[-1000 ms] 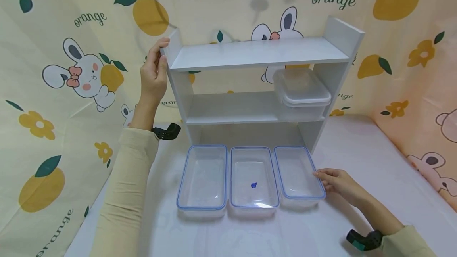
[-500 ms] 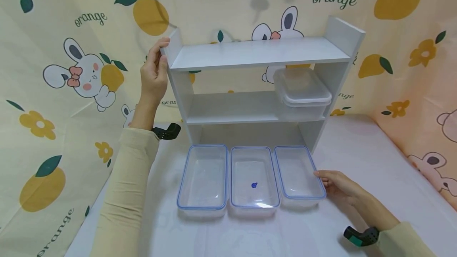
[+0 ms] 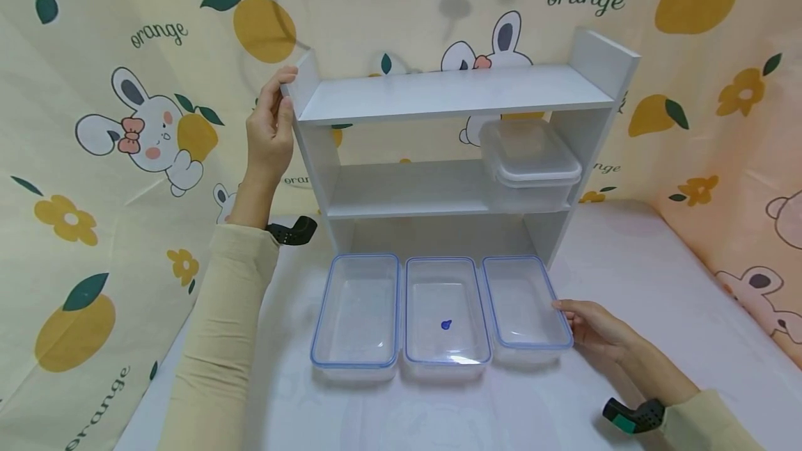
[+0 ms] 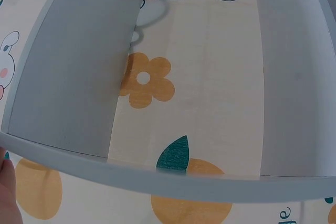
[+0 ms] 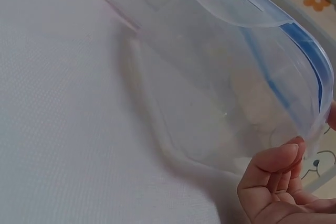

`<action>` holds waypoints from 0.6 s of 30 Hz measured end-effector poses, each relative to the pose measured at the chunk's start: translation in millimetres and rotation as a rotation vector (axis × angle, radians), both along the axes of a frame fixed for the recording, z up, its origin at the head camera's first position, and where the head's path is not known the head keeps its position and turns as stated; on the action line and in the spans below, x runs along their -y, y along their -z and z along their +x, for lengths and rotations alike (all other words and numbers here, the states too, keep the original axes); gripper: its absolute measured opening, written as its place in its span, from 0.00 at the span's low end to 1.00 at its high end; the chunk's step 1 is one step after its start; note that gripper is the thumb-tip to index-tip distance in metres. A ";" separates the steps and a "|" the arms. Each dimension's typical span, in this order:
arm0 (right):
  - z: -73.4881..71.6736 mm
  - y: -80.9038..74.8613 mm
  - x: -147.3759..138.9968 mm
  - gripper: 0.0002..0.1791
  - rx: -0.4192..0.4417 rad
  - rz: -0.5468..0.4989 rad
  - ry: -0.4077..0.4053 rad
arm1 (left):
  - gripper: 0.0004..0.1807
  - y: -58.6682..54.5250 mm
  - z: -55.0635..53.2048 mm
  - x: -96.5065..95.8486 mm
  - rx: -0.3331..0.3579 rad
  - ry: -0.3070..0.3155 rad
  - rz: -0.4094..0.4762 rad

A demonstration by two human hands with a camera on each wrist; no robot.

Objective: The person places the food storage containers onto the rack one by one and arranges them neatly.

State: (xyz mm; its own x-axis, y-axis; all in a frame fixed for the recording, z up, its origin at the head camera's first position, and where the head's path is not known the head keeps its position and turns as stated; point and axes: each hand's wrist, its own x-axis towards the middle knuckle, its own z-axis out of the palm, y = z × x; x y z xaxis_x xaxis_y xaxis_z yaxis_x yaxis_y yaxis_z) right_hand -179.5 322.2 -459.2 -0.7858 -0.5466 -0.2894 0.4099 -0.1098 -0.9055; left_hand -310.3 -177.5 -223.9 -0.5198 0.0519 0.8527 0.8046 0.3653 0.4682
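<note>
A white shelf unit [image 3: 432,190] stands at the back of the table. My left hand [image 3: 271,124] grips the upper front edge of its left side panel, fingers behind and thumb in front. Three clear food containers with blue-edged lids stand in a row before it: a left container [image 3: 357,312], a middle container [image 3: 446,298] with a small blue mark, and a right container [image 3: 523,301]. My right hand [image 3: 598,329] holds the right container's right side near its front corner, thumb and fingertips at the wall. In the right wrist view, the curled fingers [image 5: 268,171] show beside that corner.
A frosted, lidded container [image 3: 532,152] sits on the right end of the middle shelf. A patterned cloth [image 3: 156,249] hangs behind and beside the table. White tabletop [image 3: 438,416] lies in front of the row. Each wrist wears a black camera band [image 3: 635,415].
My right hand has shifted very slightly down, and its wrist has turned a little. The right container has edged minutely rightward. The left hand stays on the shelf unit.
</note>
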 end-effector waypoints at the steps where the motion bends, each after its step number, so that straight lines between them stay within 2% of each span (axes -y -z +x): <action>1: 0.3 -0.5 0.1 0.14 0.005 -0.004 0.005 | 0.19 0.0 0.1 0.0 0.000 0.000 -0.001; 10: 1.9 -1.7 -1.9 0.14 0.007 -0.021 0.054 | 0.19 0.2 0.6 0.0 0.003 0.005 0.002; 18: 3.0 -7.8 -6.2 0.17 -0.032 0.076 0.070 | 0.19 -0.2 1.0 -0.9 0.012 -0.009 0.000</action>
State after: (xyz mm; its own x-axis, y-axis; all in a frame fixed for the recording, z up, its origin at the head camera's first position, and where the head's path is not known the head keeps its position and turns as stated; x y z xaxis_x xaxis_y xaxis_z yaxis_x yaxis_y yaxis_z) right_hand -176.5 328.4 -451.4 -0.8308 -0.4671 -0.3027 0.3748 -0.0673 -0.9247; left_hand -309.3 -176.7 -223.7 -0.5306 0.0470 0.8463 0.7954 0.3728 0.4779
